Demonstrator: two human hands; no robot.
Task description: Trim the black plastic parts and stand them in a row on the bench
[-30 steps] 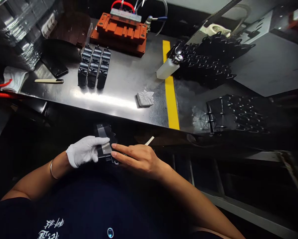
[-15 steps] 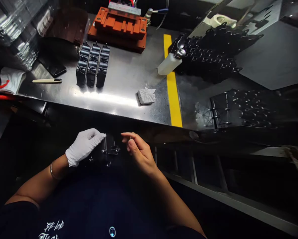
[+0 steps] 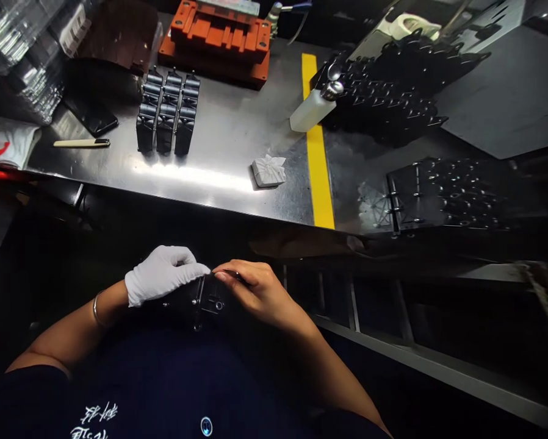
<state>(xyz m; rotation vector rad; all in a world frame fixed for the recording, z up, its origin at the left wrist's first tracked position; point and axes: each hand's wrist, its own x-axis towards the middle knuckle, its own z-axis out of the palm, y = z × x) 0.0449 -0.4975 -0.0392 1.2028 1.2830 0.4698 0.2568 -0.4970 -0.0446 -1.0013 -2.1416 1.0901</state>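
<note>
A steel worktable is seen across the upper frame, w/ a yellow stripe painted front to back. At its far edge an orange fixture is set; to the right a heap of black plastic parts is piled, and a black tray is laid near the front edge. Three rows of black parts are stood in front of the fixture. A white bottle is laid beside the stripe, a folded white cloth left of it. Below the table edge, at lap level, a black part is gripped by the gloved left hand, fingers curled over its top. The bare right hand is pinched at the part's upper right edge, fingertips touching the left's; what is pinched can't be told.
</note>
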